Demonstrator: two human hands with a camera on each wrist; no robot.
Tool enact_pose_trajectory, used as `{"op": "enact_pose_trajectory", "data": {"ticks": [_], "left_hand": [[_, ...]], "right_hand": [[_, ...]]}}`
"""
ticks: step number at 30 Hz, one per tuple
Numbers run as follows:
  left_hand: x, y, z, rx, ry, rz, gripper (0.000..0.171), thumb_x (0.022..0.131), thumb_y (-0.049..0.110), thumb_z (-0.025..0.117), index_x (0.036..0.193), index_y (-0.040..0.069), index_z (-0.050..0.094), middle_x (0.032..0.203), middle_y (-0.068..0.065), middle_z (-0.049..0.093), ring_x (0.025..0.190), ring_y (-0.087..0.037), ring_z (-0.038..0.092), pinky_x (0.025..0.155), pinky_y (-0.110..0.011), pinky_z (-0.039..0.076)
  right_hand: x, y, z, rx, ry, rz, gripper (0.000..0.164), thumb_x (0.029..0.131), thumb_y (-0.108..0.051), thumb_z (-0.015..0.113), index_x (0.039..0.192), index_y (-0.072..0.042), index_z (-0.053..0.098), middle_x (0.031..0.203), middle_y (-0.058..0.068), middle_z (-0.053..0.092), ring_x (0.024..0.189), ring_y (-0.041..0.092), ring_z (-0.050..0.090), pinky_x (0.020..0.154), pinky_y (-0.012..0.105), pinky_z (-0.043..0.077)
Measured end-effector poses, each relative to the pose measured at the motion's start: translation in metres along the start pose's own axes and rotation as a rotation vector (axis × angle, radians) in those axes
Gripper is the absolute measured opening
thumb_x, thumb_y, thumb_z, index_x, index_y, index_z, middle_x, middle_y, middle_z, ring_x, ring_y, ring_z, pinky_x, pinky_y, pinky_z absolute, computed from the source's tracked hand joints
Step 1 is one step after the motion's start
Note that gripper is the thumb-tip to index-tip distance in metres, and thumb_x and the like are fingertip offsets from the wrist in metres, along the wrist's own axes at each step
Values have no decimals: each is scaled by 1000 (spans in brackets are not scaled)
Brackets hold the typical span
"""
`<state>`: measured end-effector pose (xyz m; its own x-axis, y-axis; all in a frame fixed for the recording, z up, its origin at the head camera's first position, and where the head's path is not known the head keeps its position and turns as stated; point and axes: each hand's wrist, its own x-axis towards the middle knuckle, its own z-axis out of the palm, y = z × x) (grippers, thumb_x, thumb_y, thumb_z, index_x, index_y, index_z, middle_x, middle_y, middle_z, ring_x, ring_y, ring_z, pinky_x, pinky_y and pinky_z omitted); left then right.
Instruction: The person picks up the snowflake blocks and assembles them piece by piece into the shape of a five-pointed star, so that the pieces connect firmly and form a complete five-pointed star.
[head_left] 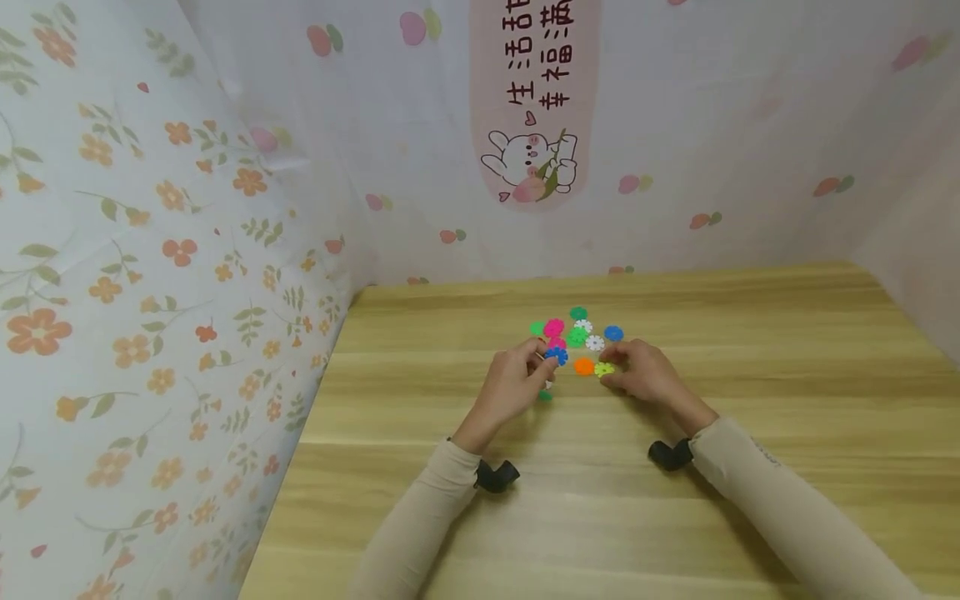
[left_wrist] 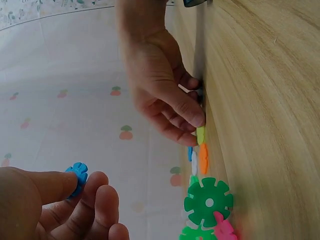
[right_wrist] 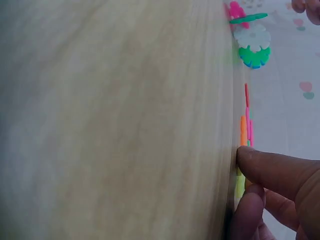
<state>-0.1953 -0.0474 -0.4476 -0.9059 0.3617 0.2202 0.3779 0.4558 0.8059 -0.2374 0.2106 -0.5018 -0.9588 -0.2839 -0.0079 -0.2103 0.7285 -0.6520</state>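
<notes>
A floral cloth (head_left: 161, 380) is hanging at left. On the wooden table (head_left: 405, 417), the left hand (head_left: 513, 379) is pinching a blue flower-shaped piece (head_left: 557, 357) between thumb and fingers, holding it above the surface. Beyond it, pink pieces (head_left: 554, 327) are lying, with a light green piece (head_left: 577, 337) to their right. Nearer, an orange piece (head_left: 584, 367) is lying just beside a yellow-green piece (head_left: 604, 368), which the right hand (head_left: 648, 371) is pinching, fingers bent close. Farther back, another blue piece (head_left: 613, 332) is lying.

A blue disc (head_left: 558, 356) and a yellow-green disc (head_left: 603, 369) show against a tan, wood-grained table (head_left: 600, 525).
</notes>
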Motion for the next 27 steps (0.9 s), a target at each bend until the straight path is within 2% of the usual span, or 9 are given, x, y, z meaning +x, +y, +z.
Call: {"op": "enact_pose_trajectory", "data": {"ticks": [6,9,12,16,19,24,27], "left_hand": [[1,1,-3,3,1,11,14,101,18,61,106,5,64,79,-1,71,67,-27,69,52,-23,47],[0,1,-1,31,4,30,14,101,18,61,106,6,64,78,1,71,66,-24,69,51,-22,47],[0,1,0,70,14,49,13,101,18,61,106,6,64,79,1,71,65,-20,68,51,-21,46],[1,3,0,97,32,76,10,101,18,62,104,8,64,79,1,71,63,-9,64,52,-20,46],[2,4,1,108,36,95,9,101,18,62,103,9,64,79,1,71,61,-2,59,53,-19,46],[2,5,1,109,35,100,9,101,18,63,103,10,64,79,1,71,61,0,58,53,-19,47],[0,6,1,117,30,109,8,101,19,62,102,11,64,80,1,71,62,-1,58,55,-19,48]], "right_hand": [[0,-3,-2,-21,3,30,30,85,-21,80,104,-7,63,104,14,63,96,32,57,87,51,46],[-4,-4,-2,-31,13,21,26,87,-18,77,103,-10,59,96,11,64,85,29,58,77,46,47],[-7,-7,-3,9,3,4,16,91,-12,71,104,-10,60,89,7,66,73,22,60,67,38,48],[-12,-16,-10,146,-39,16,14,96,-9,64,109,-7,61,87,8,67,67,20,62,60,32,52],[-17,-26,-19,278,-63,29,18,98,-10,64,113,-4,59,89,14,66,70,28,63,61,33,55],[-21,-41,-29,465,-62,0,21,99,-11,64,115,1,59,92,21,64,77,39,64,70,39,59],[-25,-47,-32,542,-49,-9,22,99,-11,64,116,2,59,91,22,63,77,35,64,73,39,59]]}}
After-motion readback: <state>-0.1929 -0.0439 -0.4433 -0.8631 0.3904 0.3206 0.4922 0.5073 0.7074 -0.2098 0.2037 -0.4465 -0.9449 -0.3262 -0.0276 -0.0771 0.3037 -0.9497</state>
